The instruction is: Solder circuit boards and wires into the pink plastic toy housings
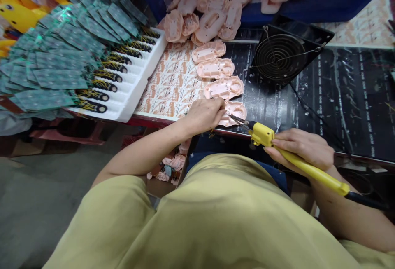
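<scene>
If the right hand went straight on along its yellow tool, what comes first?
Probably the nearest pink shell, ahead of the yellow tool, with the left hand just beyond; depth leaves contact unclear.

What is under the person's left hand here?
The left hand covers one end of the nearest pink shell; its other end shows, partly behind the tip of the yellow tool. The shell's covered end, and anything the hand may be pinching, cannot be seen.

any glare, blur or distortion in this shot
Head view: bright green glints on the flat teal panels; head view: wide-angle stretching towards the edges; head view: grey floor dim and soft, yellow long-handled tool clearer.
</scene>
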`<state>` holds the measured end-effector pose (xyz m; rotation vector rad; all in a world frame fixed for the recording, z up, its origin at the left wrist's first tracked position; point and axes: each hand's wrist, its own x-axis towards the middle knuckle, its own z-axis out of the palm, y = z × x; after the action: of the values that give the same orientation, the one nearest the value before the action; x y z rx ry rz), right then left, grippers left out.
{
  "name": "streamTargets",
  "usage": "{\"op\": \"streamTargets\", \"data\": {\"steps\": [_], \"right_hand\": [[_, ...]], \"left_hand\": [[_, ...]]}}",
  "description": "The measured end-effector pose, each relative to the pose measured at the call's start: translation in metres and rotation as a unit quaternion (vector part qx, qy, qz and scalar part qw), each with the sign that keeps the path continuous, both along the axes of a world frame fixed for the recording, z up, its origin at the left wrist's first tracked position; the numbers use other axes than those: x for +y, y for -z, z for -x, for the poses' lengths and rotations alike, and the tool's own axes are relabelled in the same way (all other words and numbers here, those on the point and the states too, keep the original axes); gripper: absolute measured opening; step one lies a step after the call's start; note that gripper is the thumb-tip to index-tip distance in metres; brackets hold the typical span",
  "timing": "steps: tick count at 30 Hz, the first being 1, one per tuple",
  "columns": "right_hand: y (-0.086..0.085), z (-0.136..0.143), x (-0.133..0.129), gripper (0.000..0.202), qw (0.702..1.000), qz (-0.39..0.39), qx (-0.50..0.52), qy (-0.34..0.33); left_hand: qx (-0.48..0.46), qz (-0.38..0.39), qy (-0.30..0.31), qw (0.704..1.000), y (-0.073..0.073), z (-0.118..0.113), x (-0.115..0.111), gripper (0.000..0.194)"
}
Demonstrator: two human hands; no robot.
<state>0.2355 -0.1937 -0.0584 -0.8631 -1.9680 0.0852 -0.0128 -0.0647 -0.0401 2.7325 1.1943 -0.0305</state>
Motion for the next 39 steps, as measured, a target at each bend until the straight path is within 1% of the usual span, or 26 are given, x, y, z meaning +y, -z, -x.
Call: {"op": "streamTargets", "data": {"steps": [5, 11, 16, 18, 21, 23, 26, 27, 30, 31, 33, 37, 39], "right_hand": [[0.005, -0.006, -0.001, 0.032, 0.999, 0.011, 0.034, 0.0], [0.006, -0.001, 0.002, 0.027, 1.0, -0.012, 0.015, -0.002], [0.005, -0.002, 0.001, 0.027, 1.0, -0.004, 0.001, -0.005], [0.003, -0.006, 0.0, 0.024, 1.0, -0.004, 0.006, 0.006], [0.002, -0.01, -0.003, 0.021, 0.998, -0.01, 0.02, 0.054], [0.005, -0.012, -0.005, 0.025, 0.998, -0.006, 0.029, 0.06], [0.012, -0.012, -0.008, 0.036, 0.998, 0.006, 0.042, 0.039], [0.014, -0.012, -0.008, 0.041, 0.998, 0.008, 0.038, 0.05], [0.017, -0.012, -0.01, 0.052, 0.992, -0.006, 0.022, 0.127], [0.017, -0.011, -0.01, 0.054, 0.99, -0.01, 0.017, 0.14], [0.017, -0.01, -0.009, 0.052, 0.992, -0.008, 0.02, 0.127], [0.019, -0.007, -0.006, 0.038, 0.997, 0.001, 0.07, 0.031], [0.021, -0.006, -0.004, 0.033, 0.997, 0.006, 0.077, 0.009]], "left_hand": [[-0.015, 0.01, 0.001, 1.0, 0.001, 0.001, 0.001, 0.025], [-0.013, 0.026, -0.009, 1.0, 0.001, 0.0, 0.001, 0.026], [-0.003, 0.015, -0.006, 1.0, 0.002, -0.001, 0.001, 0.026], [-0.004, 0.014, -0.005, 1.0, 0.003, -0.001, 0.001, 0.026], [-0.013, 0.01, -0.001, 1.0, 0.005, 0.0, 0.001, 0.026], [-0.018, 0.006, 0.0, 1.0, 0.005, 0.001, 0.002, 0.026], [-0.02, 0.005, 0.001, 1.0, 0.005, 0.001, 0.002, 0.026], [-0.022, 0.005, 0.002, 1.0, 0.005, 0.001, 0.002, 0.026], [-0.029, 0.006, 0.006, 1.0, 0.006, 0.002, 0.002, 0.025], [-0.031, 0.005, 0.007, 0.999, 0.006, 0.002, 0.003, 0.025], [-0.038, 0.002, 0.009, 0.999, 0.007, 0.003, 0.003, 0.024], [-0.057, 0.009, 0.01, 0.998, 0.008, 0.005, 0.004, 0.022], [-0.06, 0.018, 0.003, 0.998, 0.008, 0.005, 0.004, 0.021]]}}
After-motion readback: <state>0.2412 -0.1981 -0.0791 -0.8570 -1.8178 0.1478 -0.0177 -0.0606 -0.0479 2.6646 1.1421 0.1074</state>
